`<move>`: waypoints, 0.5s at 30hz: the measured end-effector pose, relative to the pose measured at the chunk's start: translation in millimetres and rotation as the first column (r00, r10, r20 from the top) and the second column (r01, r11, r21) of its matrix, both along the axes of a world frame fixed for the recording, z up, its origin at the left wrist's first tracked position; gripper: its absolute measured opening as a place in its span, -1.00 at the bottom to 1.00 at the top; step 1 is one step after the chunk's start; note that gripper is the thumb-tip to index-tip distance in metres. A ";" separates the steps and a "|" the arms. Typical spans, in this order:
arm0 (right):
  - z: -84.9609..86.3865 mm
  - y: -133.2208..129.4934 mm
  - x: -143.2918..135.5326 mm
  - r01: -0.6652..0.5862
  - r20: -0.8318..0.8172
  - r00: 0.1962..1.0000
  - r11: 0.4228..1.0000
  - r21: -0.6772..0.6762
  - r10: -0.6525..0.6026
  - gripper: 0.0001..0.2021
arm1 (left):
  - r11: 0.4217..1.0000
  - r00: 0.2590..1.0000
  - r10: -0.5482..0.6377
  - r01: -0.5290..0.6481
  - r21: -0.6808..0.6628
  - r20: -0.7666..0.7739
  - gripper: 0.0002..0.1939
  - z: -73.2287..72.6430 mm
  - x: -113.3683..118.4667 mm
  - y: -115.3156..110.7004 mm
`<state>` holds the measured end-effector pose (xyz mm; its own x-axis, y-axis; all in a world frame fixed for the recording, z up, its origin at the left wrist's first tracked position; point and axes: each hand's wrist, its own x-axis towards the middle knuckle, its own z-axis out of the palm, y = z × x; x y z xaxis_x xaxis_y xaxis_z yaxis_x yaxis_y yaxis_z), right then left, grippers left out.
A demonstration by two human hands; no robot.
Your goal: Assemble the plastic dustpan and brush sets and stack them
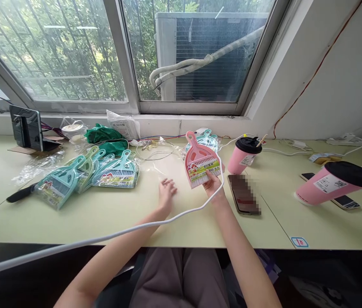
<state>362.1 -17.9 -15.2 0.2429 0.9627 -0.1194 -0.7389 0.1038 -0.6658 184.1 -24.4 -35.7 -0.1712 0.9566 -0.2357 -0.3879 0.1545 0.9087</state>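
In my right hand (212, 184) is a pink mini dustpan and brush set (197, 156), held upright by its lower right corner. A printed label with a cartoon picture crosses its front, and white bristles show. My left hand (167, 192) hovers just left of the set, apart from it, with fingers bent and blurred. A wisp of clear plastic (159, 170) shows just beyond those fingers; whether they touch it is unclear. To the left lie several bagged dustpan sets, a blue one (117, 171) and a green one (87, 164) among them. More blue sets (208, 139) lie behind the pink one.
A white cable (120, 234) runs across the view in front of both arms. On the right are a phone (243, 194), a pink cup (243, 156) and a larger pink cup (328, 184). A tablet (25, 126) and a black-handled tool (20, 193) are at left.
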 end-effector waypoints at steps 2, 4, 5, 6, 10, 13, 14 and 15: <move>1.0 -1.1 2.0 0.028 -0.009 1.000 0.999 0.017 -0.028 -0.70 | 0.890 0.881 -0.456 0.450 -0.077 -0.127 -0.73 6.4 -2.8 -19.8; 2.5 -2.6 4.0 0.066 -0.002 0.998 0.997 0.032 -0.066 -0.73 | 0.529 0.463 -0.839 0.816 -0.231 -0.287 -0.73 21.2 -15.2 -33.3; 3.3 -3.2 5.0 0.083 0.010 0.996 0.996 0.030 -0.084 -0.75 | 0.373 0.241 -0.889 0.874 -0.312 -0.389 -0.69 30.4 -23.4 -36.9; 4.0 -3.5 6.0 0.100 0.024 0.995 0.995 0.024 -0.101 -0.76 | 0.315 0.088 -0.852 0.873 -0.373 -0.516 -0.62 39.8 -31.9 -37.9; 6.9 -3.4 8.7 0.142 0.043 0.989 0.990 0.022 -0.143 -0.77 | 0.696 0.081 -0.178 0.715 -0.067 -0.981 -0.57 66.7 -61.2 -11.4; 10.6 -3.9 9.2 0.151 -0.019 0.988 0.988 0.044 -0.150 -0.75 | 0.686 0.176 0.180 0.683 0.252 -0.968 -0.70 66.6 -76.9 31.3; 12.0 -4.5 9.1 0.148 -0.040 0.989 0.988 0.054 -0.146 -0.75 | 0.624 0.141 0.165 0.751 0.214 -0.976 -0.63 62.7 -81.1 45.4; 13.2 -5.2 8.9 0.144 -0.055 0.988 0.987 0.067 -0.141 -0.74 | 0.568 0.066 0.113 0.814 0.119 -0.991 -0.54 57.3 -84.6 58.2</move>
